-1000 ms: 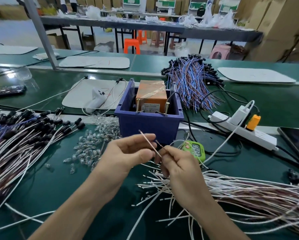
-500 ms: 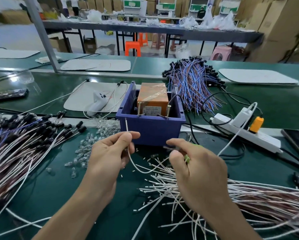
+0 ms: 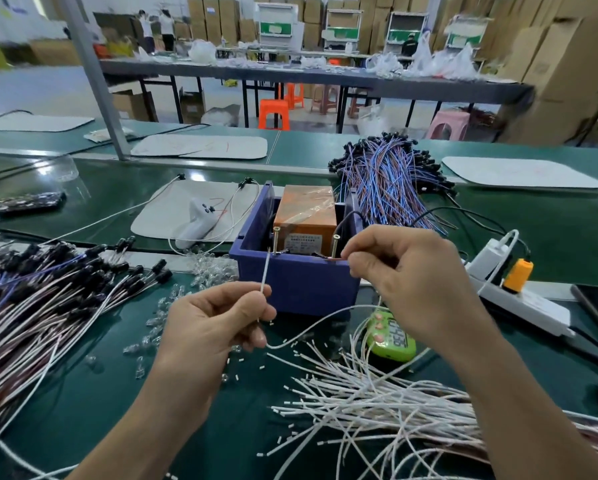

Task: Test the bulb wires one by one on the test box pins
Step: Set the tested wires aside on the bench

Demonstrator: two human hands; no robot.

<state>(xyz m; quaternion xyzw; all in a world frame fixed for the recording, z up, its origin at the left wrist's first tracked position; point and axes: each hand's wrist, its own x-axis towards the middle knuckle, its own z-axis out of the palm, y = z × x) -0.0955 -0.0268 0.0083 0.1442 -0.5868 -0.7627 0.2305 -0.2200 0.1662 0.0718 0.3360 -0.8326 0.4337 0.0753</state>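
Left hand [image 3: 218, 323] pinches one end of a thin white bulb wire [image 3: 265, 276], its tip raised to the left pin [image 3: 276, 241] of the blue test box [image 3: 297, 285], while right hand [image 3: 411, 282] pinches the other end beside the right pin [image 3: 336, 245]. A test looks under way; contact is too fine to judge, so both tips likely need pressing firmly on. Slack wire loops between the hands, before the box.

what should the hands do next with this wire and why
Probably nudge the left hand so the wire tip meets the left pin; it sits just beside it, while the right hand holds its end by the right pin.
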